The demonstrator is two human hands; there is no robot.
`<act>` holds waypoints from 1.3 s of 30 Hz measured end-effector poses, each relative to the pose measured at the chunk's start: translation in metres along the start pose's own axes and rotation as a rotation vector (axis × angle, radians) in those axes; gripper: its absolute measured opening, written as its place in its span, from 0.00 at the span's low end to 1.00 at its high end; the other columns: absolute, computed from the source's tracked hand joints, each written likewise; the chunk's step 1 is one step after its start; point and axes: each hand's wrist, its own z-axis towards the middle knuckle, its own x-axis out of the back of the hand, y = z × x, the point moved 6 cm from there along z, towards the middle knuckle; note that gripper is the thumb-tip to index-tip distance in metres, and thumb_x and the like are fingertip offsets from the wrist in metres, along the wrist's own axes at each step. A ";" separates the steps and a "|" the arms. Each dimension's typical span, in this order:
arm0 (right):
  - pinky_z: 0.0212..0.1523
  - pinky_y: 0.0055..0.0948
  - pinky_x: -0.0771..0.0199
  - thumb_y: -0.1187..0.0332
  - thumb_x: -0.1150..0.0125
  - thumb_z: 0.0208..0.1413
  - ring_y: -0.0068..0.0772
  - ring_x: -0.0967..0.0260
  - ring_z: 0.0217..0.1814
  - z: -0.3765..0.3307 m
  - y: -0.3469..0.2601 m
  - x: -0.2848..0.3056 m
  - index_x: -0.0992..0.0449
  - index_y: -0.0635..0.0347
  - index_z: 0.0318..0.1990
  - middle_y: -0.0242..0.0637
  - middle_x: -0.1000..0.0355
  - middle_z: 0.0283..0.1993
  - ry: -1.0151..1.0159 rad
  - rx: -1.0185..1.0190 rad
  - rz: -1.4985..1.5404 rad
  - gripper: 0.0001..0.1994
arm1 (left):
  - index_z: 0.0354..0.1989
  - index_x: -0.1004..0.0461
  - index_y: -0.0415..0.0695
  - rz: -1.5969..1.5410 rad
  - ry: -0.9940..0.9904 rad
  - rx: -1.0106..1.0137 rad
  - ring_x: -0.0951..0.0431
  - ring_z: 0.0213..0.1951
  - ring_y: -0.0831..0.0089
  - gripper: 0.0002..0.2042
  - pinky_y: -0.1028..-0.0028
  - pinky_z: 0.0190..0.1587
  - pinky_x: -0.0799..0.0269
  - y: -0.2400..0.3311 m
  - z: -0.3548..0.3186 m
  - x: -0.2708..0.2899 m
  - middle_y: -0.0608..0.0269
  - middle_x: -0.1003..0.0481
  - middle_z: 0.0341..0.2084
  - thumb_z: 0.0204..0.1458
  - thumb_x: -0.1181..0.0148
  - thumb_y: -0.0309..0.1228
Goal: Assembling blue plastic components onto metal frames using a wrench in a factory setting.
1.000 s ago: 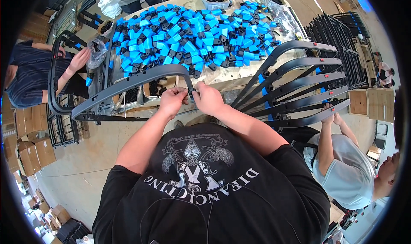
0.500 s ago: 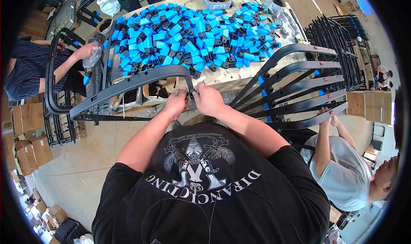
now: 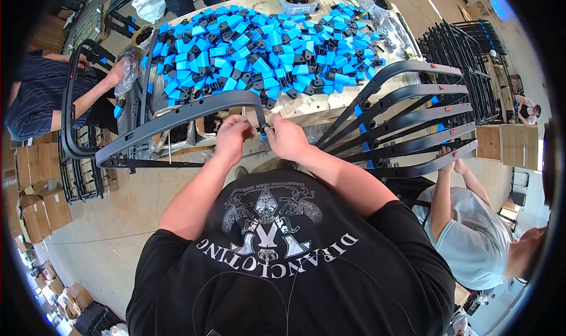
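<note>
A black bent tubular frame (image 3: pixel 188 113) arches in front of me, its short end turned down between my hands. My right hand (image 3: pixel 287 138) is closed on that end, thumb and fingers pinching it near a small dark fitting. Just left of it, my left hand (image 3: pixel 233 137) hangs a little apart from the frame, its fingers curled together; whether something small is between them is hidden. Behind the frame, cardboard boxes of small black parts (image 3: pixel 209 124) stand by the table's near edge.
A big heap of blue-and-black plastic pieces (image 3: pixel 253 50) covers the table (image 3: pixel 318 103). Several black frames (image 3: pixel 424 127) fan out on my right, where a co-worker's hands (image 3: pixel 451 159) hold one. Another co-worker's hand (image 3: pixel 115 73) is at the left, beside an upright frame (image 3: pixel 68 112).
My left hand has come off the frame's end and moved slightly left and up. My right hand keeps its hold. The co-worker's hand at the left has shifted slightly left.
</note>
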 end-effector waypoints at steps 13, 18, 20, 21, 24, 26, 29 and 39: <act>0.40 0.57 0.26 0.66 0.44 0.61 0.64 0.24 0.38 -0.001 0.000 0.001 0.32 0.65 0.41 0.57 0.24 0.33 0.013 0.030 0.007 0.11 | 0.40 0.28 0.41 0.604 0.055 0.125 0.30 0.25 0.78 0.09 0.73 0.27 0.35 -0.020 -0.002 0.007 0.67 0.29 0.26 0.66 0.46 0.35; 0.41 0.56 0.26 0.65 0.44 0.61 0.63 0.24 0.39 0.001 0.001 -0.001 0.32 0.65 0.42 0.57 0.24 0.34 -0.026 0.005 0.008 0.11 | 0.39 0.27 0.41 0.582 0.077 0.332 0.26 0.26 0.73 0.09 0.71 0.30 0.32 -0.034 0.002 0.020 0.65 0.27 0.24 0.66 0.47 0.33; 0.41 0.56 0.25 0.65 0.44 0.61 0.63 0.24 0.39 0.001 0.002 -0.001 0.32 0.65 0.42 0.57 0.23 0.34 -0.006 0.025 0.002 0.11 | 0.38 0.27 0.40 0.907 0.033 0.050 0.26 0.26 0.70 0.10 0.69 0.31 0.31 -0.026 0.000 0.017 0.62 0.27 0.24 0.67 0.48 0.34; 0.41 0.56 0.25 0.65 0.44 0.61 0.63 0.24 0.39 0.001 0.003 -0.001 0.32 0.65 0.42 0.57 0.23 0.34 -0.003 0.021 0.004 0.11 | 0.37 0.26 0.38 1.214 -0.011 -0.253 0.25 0.26 0.67 0.12 0.67 0.32 0.30 -0.017 -0.005 0.008 0.59 0.26 0.24 0.67 0.49 0.35; 0.41 0.56 0.25 0.65 0.44 0.61 0.63 0.24 0.38 0.006 0.001 0.002 0.32 0.65 0.42 0.57 0.23 0.34 -0.014 0.054 0.013 0.12 | 0.37 0.26 0.36 1.251 -0.010 -0.543 0.25 0.27 0.63 0.14 0.65 0.34 0.29 -0.009 -0.015 -0.004 0.54 0.26 0.24 0.68 0.51 0.35; 0.42 0.56 0.25 0.65 0.45 0.61 0.64 0.24 0.39 0.003 0.001 0.001 0.32 0.65 0.43 0.58 0.23 0.35 -0.033 0.033 0.020 0.11 | 0.39 0.26 0.37 1.257 -0.024 -0.529 0.24 0.28 0.61 0.13 0.65 0.35 0.29 -0.005 -0.015 -0.005 0.54 0.25 0.24 0.68 0.51 0.35; 0.37 0.46 0.24 0.59 0.38 0.60 0.49 0.22 0.35 0.006 0.022 -0.004 0.28 0.67 0.44 0.51 0.23 0.31 -0.057 -0.026 0.276 0.18 | 0.43 0.25 0.38 1.214 -0.051 -0.260 0.21 0.37 0.50 0.13 0.59 0.42 0.27 -0.008 -0.010 0.005 0.46 0.23 0.32 0.66 0.49 0.35; 0.51 0.48 0.23 0.45 0.37 0.57 0.55 0.22 0.50 0.108 0.088 0.038 0.26 0.67 0.47 0.55 0.21 0.47 0.058 -0.369 -0.139 0.29 | 0.43 0.24 0.38 1.141 0.088 -0.059 0.32 0.28 0.85 0.08 0.79 0.31 0.34 -0.019 -0.077 0.028 0.72 0.27 0.26 0.63 0.41 0.31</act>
